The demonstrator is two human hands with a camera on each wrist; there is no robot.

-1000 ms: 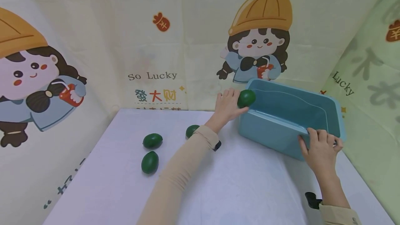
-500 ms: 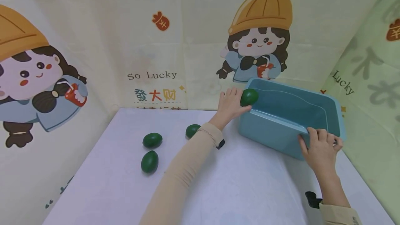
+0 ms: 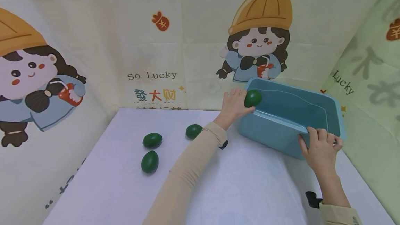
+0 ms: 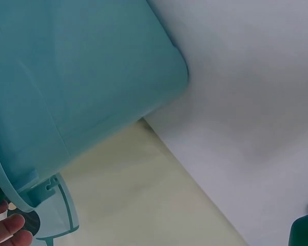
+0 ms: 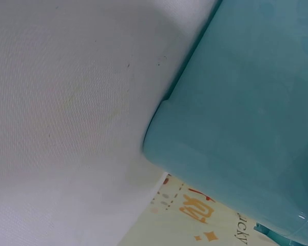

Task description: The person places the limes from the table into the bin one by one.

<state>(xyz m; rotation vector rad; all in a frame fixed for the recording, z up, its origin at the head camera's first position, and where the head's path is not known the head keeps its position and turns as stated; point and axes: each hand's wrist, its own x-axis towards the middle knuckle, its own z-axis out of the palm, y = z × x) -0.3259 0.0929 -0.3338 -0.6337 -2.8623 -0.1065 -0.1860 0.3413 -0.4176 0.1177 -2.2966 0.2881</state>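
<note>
My left hand (image 3: pixel 233 105) holds a dark green oval fruit (image 3: pixel 253 98) at the left end of the blue plastic bin (image 3: pixel 272 133), just over the rim. In the left wrist view, its fingertips (image 4: pixel 7 229) show at the lower left beside the bin's rim, with only a sliver of the fruit in sight. My right hand (image 3: pixel 322 150) grips the bin's near rim by the right corner, fingers over the edge and thumb outside. The right wrist view shows the bin's wall (image 5: pixel 236 128) but not that hand.
Two similar green fruits (image 3: pixel 152 140) lie on the left of the white table (image 3: pixel 125 197). Another green fruit (image 3: pixel 193 131) sits close to my left sleeve (image 3: pixel 193 169). A printed cloth backdrop (image 3: pixel 200 44) stands behind the table and along its sides.
My left hand has moved a little to the right with the fruit, from the bin's left rim to slightly over the opening. The right hand and the bin stay in place.
</note>
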